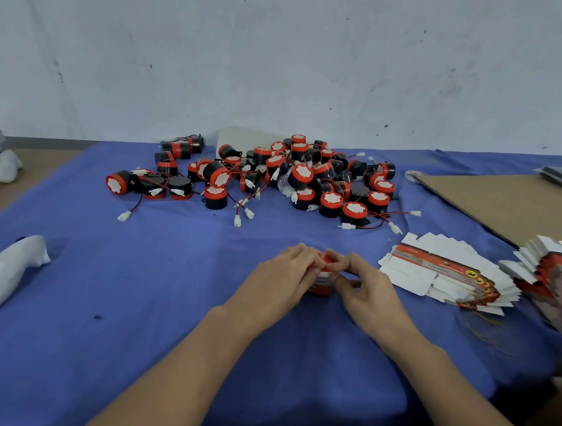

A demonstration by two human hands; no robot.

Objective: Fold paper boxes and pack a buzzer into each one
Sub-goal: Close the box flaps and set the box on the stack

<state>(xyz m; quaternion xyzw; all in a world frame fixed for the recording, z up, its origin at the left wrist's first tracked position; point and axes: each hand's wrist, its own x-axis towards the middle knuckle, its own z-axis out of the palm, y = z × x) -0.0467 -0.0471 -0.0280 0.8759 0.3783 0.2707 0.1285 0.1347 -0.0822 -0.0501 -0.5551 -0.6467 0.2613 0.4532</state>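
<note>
The work surface is a table covered with a blue cloth, set against a pale, marked wall.

**Hands and box**
- The left hand and the right hand meet near the middle of the cloth, close to the front edge.
- A small red-and-white paper box stands on the cloth between them.
- Both hands grasp the box. The fingers of each hand curl over its top from opposite sides, and the fingertips almost touch above it.
- The hands cover most of the box. Its flap position and contents cannot be determined.

**Parts supply**
- A loose pile of buzzers lies behind the hands, towards the wall. Each is black with a red rim and a white face, and trails red and black wires ending in white plugs.
- A fanned stack of flat box blanks lies just to the right of the right hand.
- A second, thicker stack of blanks sits at the right edge, beside the first.

**Other items**
- A brown cardboard sheet lies behind the blanks.
- A white elongated object rests on the cloth at far left, well apart from the hands.
</note>
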